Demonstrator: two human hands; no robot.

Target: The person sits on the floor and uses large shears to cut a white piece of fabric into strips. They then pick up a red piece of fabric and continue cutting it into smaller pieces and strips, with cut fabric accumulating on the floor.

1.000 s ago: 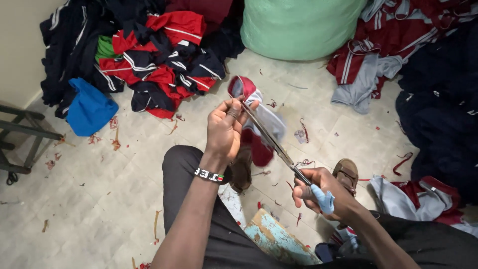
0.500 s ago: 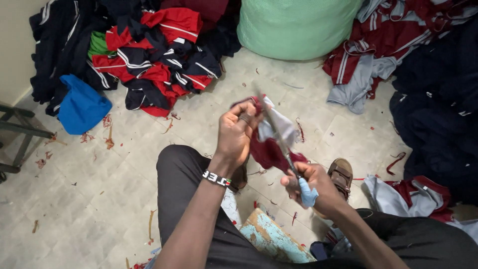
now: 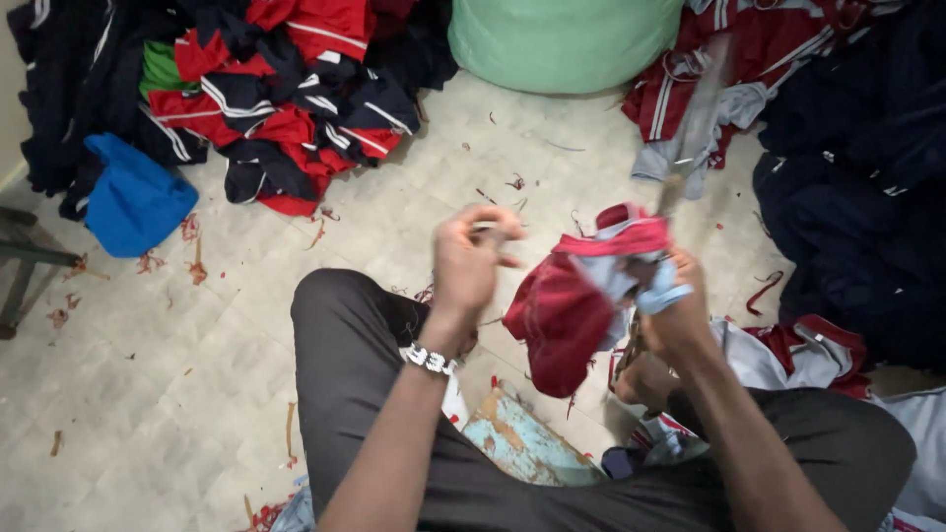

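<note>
Right of the frame's centre, the right hand (image 3: 675, 310) clenches soft, crumpled red-and-white cloth (image 3: 572, 305) and blurred metal scissors (image 3: 695, 123), while the left hand (image 3: 468, 261) pinches its fingertips above the speckled floor (image 3: 158, 394).

One head-worn camera, looking steeply down from the seated person's own eye level, close over both hands and dark-trousered lap, facing forward across the pale tiled floor (image 3: 197, 394), far edge reaching the heaped red and navy garments (image 3: 286, 89) and green fabric sack (image 3: 562, 44), no second view
</note>
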